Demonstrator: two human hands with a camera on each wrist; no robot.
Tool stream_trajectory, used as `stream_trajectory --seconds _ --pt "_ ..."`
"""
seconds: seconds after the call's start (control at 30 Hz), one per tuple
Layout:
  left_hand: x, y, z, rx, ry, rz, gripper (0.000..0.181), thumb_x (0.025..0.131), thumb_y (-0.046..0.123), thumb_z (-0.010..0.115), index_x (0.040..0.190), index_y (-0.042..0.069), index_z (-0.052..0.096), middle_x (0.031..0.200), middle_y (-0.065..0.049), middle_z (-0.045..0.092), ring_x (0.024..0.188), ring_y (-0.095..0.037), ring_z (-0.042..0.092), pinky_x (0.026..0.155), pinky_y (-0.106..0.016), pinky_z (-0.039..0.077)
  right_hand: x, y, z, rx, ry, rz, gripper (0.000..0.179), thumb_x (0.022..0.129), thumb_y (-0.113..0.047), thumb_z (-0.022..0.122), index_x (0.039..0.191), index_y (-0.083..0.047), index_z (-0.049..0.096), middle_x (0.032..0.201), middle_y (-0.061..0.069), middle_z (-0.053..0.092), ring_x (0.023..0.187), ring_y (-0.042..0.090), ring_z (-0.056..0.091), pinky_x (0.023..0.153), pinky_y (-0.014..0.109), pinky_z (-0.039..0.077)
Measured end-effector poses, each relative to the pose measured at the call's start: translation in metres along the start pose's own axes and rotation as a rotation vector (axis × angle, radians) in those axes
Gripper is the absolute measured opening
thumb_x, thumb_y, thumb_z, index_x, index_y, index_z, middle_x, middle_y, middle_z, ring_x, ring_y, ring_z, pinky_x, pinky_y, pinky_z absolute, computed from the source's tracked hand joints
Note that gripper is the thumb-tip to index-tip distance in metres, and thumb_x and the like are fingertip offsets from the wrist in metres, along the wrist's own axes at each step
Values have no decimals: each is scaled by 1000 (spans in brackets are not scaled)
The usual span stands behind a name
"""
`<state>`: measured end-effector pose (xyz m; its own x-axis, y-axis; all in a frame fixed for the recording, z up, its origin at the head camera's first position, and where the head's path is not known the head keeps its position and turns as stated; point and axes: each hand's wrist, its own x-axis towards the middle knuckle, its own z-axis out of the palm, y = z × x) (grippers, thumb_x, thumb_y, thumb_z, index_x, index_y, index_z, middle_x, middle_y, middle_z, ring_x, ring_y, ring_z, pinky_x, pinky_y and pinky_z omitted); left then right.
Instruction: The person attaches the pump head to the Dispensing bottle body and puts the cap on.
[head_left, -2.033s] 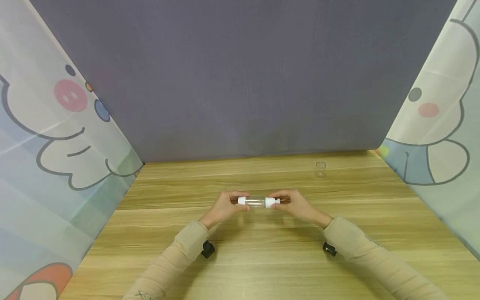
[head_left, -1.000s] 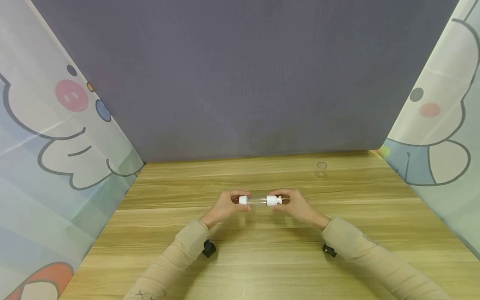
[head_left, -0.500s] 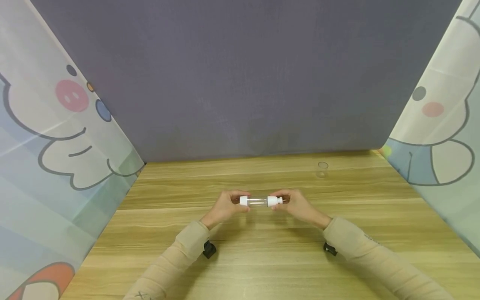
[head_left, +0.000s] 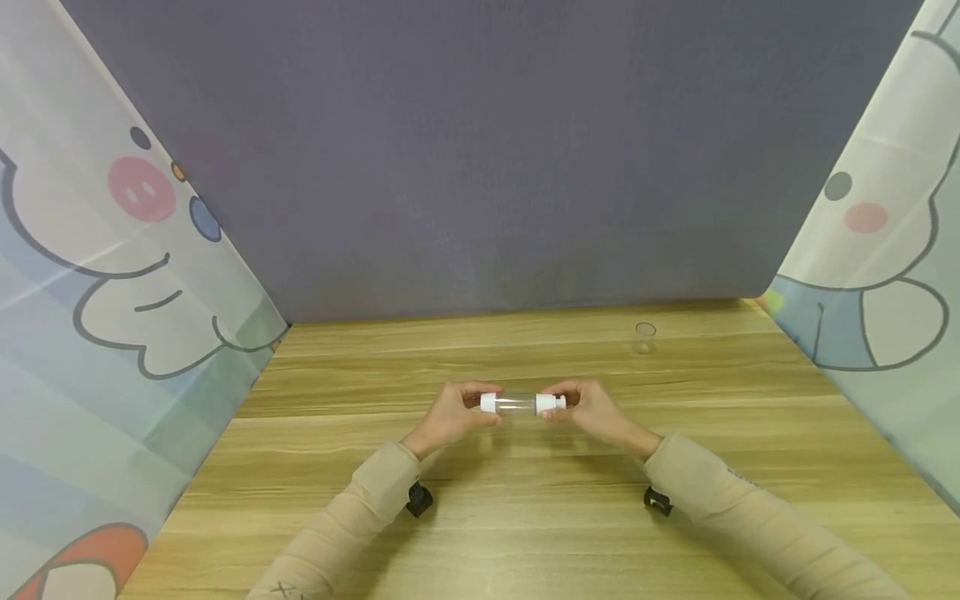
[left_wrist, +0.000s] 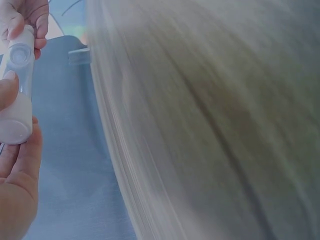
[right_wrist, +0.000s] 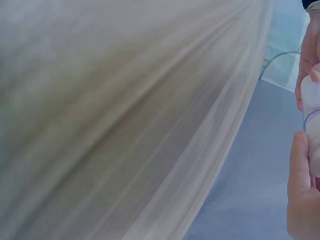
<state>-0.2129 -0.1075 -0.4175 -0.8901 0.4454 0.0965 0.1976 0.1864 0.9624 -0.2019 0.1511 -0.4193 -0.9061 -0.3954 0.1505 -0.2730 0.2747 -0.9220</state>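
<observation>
A clear pump bottle with a white base and a white collar lies sideways between both hands, held above the table. My left hand grips the white base, thumb on the near side and fingers on the far side. At the other end, my right hand pinches the white collar; the narrow nozzle end points toward its palm. The left wrist view shows the bottle's white base close up. In the right wrist view only part of the bottle shows at the edge, beside the right hand.
A small clear cup-like piece stands near the back right of the wooden table. Behind it rises a dark grey panel. Cartoon-printed cloths flank the table on both sides.
The bottle and both hands have shifted very slightly to the right in the head view. The grip at both ends stays; the right fingers have moved a little around the collar.
</observation>
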Motion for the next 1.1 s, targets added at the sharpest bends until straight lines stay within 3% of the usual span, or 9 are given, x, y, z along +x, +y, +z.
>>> stream_trajectory --seconds 0.37,0.67,0.93,1.1 --pt "-1 1 3 7 26 -9 39 82 -10 76 120 -11 66 123 -27 64 110 -39 66 84 -32 58 -2 -4 0 25 25 82 33 84 0 75 113 15 66 98 16 71 84 21 67 82 46 58" --pt "-3 1 2 26 25 -8 40 83 -9 76 122 -9 66 128 -26 61 114 -41 63 84 -32 58 -3 -4 1 28 17 69 34 85 -1 76 113 15 66 98 18 71 84 19 68 79 37 58" --pt "-2 1 1 36 34 -1 40 84 -6 76 122 -9 66 126 -26 62 113 -40 64 84 -33 58 -3 -5 1 86 9 83 36 88 -1 74 117 15 63 100 17 71 86 20 69 82 43 58" --pt "-2 1 1 34 44 -8 41 84 -4 76 124 -8 65 126 -24 62 113 -39 64 84 -34 58 -2 -8 1 101 38 114 39 88 -3 75 121 13 63 102 15 71 88 18 68 83 38 58"
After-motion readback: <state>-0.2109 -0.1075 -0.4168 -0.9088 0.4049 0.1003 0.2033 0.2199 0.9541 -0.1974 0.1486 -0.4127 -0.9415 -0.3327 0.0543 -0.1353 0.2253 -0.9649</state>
